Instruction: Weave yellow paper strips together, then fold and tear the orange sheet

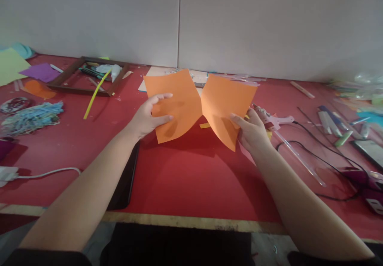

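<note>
An orange sheet of paper (182, 102) is held up above the red tabletop. It has two flaring halves that meet at a narrow middle, with a V-shaped gap above and another below. My left hand (149, 116) grips the left half by its outer edge, thumb and a finger lying over the front. On the other side, my right hand (253, 132) pinches the right half, its thumb in front and the fingers mostly behind. A small yellow-orange strip (205, 126) shows under the paper's middle.
Right of my hands lie a pink glue gun (279, 121) with a black cord and a clear stick (301, 160). A dark tablet-like slab (124, 186) is under my left forearm. Further left are a brown wooden frame (80, 90), a yellow strip (95, 98) and yarn (36, 118).
</note>
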The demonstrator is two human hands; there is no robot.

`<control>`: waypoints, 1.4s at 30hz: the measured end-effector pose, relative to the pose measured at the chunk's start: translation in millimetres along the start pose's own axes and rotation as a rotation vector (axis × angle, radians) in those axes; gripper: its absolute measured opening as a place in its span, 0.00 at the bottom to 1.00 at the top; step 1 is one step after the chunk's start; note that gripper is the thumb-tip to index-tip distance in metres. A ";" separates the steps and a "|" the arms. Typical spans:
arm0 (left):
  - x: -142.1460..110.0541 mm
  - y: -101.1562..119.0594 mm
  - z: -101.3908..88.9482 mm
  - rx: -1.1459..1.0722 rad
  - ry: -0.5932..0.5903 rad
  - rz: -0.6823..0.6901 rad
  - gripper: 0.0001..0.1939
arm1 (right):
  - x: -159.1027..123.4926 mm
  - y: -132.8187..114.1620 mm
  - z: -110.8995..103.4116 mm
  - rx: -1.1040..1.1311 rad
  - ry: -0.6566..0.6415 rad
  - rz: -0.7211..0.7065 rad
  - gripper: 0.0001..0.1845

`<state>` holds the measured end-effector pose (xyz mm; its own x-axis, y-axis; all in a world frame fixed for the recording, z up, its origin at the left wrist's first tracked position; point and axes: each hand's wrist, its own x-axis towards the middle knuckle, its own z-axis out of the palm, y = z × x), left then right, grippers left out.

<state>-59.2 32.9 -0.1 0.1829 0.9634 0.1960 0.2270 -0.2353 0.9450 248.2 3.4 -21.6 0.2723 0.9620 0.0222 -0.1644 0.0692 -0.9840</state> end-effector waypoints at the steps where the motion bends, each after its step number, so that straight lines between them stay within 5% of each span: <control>1: 0.1 -0.1 0.0 0.025 0.012 0.008 0.31 | -1.3 -0.6 0.4 -0.024 -0.020 0.034 0.20; 8: 1.2 -2.6 1.1 0.037 0.012 -0.078 0.10 | 5.5 8.2 -6.4 -0.078 0.167 -0.010 0.10; 16: 0.0 -1.2 4.2 0.046 0.033 -0.049 0.14 | 1.6 5.9 -4.4 -0.177 0.316 -0.330 0.11; 27: -1.5 2.3 7.8 -0.018 0.080 -0.038 0.12 | -1.3 4.3 -1.7 -0.117 0.265 -0.298 0.09; 33: 1.4 -4.6 6.5 -0.062 0.128 -0.017 0.13 | 5.6 15.5 -2.0 -0.163 0.354 -0.362 0.16; 42: 2.4 -6.1 4.0 -0.075 0.102 -0.011 0.19 | 7.1 15.5 -2.6 -0.144 0.379 -0.334 0.13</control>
<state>-56.3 36.2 -6.5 0.0818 0.9749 0.2071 0.1557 -0.2178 0.9635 250.0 10.6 -37.2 0.6159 0.7286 0.2996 0.1148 0.2932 -0.9491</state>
